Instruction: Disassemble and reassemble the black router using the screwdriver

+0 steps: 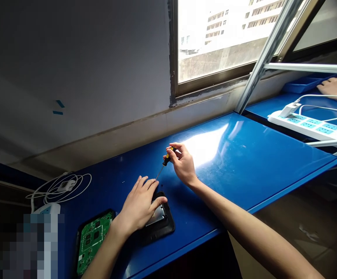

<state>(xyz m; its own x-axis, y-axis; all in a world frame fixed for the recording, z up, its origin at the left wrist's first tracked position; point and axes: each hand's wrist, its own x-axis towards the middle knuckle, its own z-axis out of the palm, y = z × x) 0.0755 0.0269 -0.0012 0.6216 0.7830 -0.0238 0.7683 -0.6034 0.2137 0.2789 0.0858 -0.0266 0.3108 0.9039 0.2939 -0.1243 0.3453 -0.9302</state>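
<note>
My right hand is closed round the handle of a black and yellow screwdriver. The shaft slants down to the left, and its tip ends at the fingertips of my left hand. That hand lies over a black plastic casing with its fingers spread and its thumb across a silver metal plate. Much of the casing is hidden beneath it; whether a screw sits at the tip is too small to make out. Left of my left forearm, a green circuit board lies in a black frame.
The blue table runs along a wall under a window. A coiled white cable and a power strip lie at left. Past a metal frame post at right are another power strip, a blue tray and another person's hand.
</note>
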